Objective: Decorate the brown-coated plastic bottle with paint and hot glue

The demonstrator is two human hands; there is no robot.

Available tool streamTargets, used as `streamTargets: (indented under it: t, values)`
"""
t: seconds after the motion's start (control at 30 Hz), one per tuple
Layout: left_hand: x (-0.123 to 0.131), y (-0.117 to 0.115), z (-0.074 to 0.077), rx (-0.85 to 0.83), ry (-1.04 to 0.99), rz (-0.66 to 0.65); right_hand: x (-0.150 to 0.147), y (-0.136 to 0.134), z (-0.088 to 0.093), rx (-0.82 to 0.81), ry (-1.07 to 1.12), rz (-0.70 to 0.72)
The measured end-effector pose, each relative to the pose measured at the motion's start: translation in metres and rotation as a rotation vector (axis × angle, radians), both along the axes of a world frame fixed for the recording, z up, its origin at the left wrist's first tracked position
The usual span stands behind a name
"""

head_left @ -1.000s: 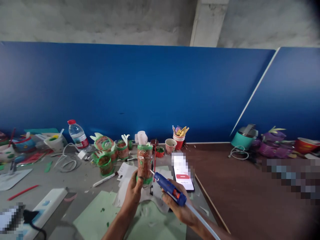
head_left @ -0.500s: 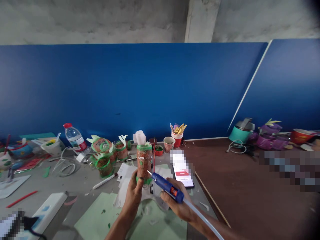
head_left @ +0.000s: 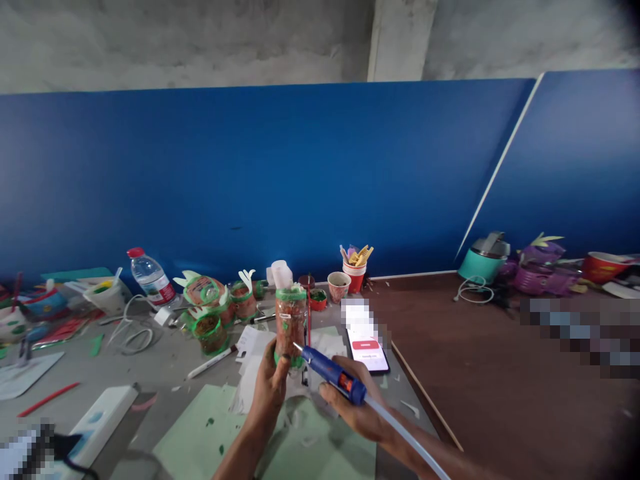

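My left hand [head_left: 273,380] is closed round the lower part of a brown painted container [head_left: 290,317] with green top and bottom rims, held upright. My right hand [head_left: 353,403] grips a blue hot glue gun [head_left: 333,373], a long pale glue stick [head_left: 405,433] running out of its back end. The gun's thin nozzle tip points at the container's lower front; whether it touches cannot be made out. Below both hands lie crumpled white paper [head_left: 247,387] and a pale green sheet [head_left: 200,420] with dark green spots.
Green-rimmed pots [head_left: 210,337], a white marker [head_left: 213,363] and a water bottle [head_left: 153,280] stand or lie to the left. A power strip [head_left: 103,420] is at the front left. Beyond are paper cups [head_left: 339,288] and a phone [head_left: 367,347]. A blue partition [head_left: 300,173] closes the back.
The view has shifted very slightly. Both hands keep nearly the same pose, with the glue gun's tip still at the container's lower front.
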State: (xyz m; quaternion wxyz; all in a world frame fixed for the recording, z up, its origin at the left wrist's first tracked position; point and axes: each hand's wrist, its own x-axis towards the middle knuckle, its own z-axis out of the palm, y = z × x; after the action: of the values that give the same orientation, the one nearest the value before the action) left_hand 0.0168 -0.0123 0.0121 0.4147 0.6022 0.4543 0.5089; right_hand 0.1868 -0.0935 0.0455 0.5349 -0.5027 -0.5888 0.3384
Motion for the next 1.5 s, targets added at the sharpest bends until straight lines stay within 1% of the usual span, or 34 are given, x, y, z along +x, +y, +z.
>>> streamTargets:
  t: [0.1, 0.27, 0.5, 0.73, 0.9, 1.07, 1.3, 1.5]
  values:
    - [0.002, 0.001, -0.002, 0.011, 0.002, 0.034, 0.000, 0.000, 0.001, -0.039, -0.032, 0.074]
    - [0.002, 0.001, -0.006, 0.034, -0.011, 0.024, 0.001, 0.001, -0.003, 0.000, -0.049, 0.037]
    - [0.000, 0.003, -0.011, 0.022, -0.040, 0.012, 0.000, 0.002, 0.000, -0.015, -0.072, 0.056]
    - [0.000, 0.001, -0.005, 0.020, -0.036, 0.010, 0.002, 0.002, 0.000, -0.009, -0.107, 0.021]
    - [0.001, 0.001, -0.005, 0.020, -0.044, 0.025, 0.004, 0.002, 0.001, 0.025, -0.114, -0.011]
    - [-0.001, 0.001, -0.002, -0.001, -0.018, 0.042, 0.005, 0.003, -0.001, 0.011, -0.116, -0.001]
    - [0.000, -0.001, 0.004, 0.006, -0.038, 0.010, 0.005, 0.004, -0.002, 0.012, -0.123, -0.002]
    - [0.002, -0.003, 0.004, 0.008, -0.007, 0.005, 0.003, 0.002, 0.000, -0.007, -0.132, 0.021]
